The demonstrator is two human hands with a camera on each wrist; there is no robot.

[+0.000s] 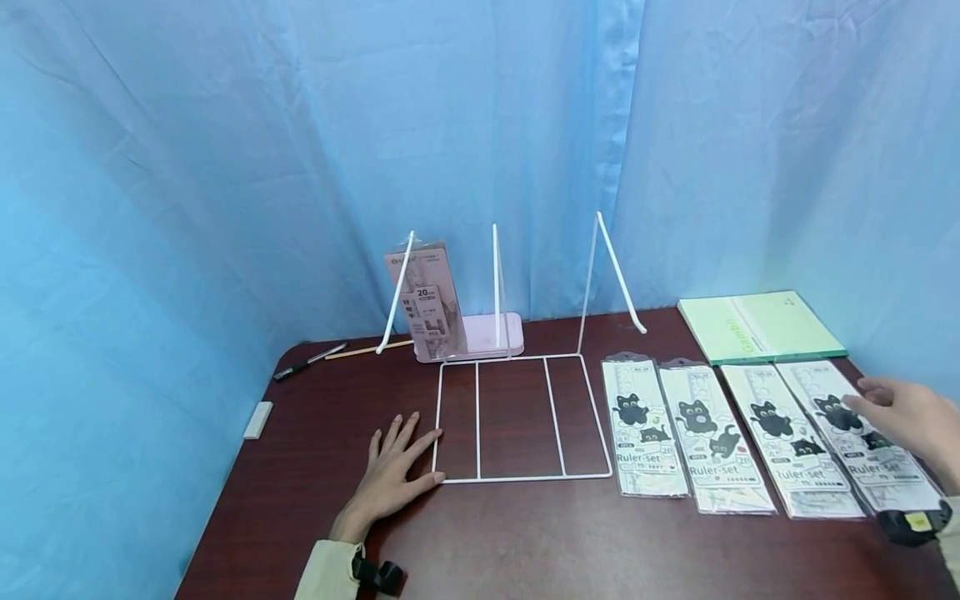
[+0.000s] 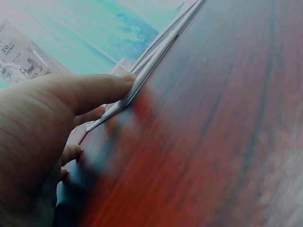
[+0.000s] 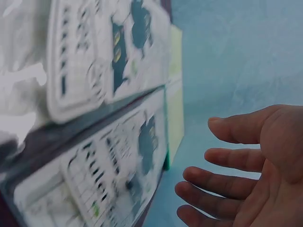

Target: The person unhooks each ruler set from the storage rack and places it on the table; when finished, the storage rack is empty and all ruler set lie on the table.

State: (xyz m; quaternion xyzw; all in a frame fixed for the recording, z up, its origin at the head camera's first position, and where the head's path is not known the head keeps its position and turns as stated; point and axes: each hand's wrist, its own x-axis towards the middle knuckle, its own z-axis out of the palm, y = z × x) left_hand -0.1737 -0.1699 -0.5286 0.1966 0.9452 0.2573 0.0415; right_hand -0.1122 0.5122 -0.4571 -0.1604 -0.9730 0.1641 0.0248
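A white wire rack lies on the dark wooden table, its dividers standing up at the back. My left hand rests flat on the table, fingers straight, touching the rack's left edge; in the left wrist view the thumb presses against the white wire. Several ruler-set packs with black cats lie in a row to the right. My right hand hovers open over the rightmost pack, fingers relaxed and apart, holding nothing.
A pink packaged item leans on a pink box behind the rack. A green notebook lies at the back right. A pen and a pencil lie back left, an eraser at the left edge. Blue curtains surround the table.
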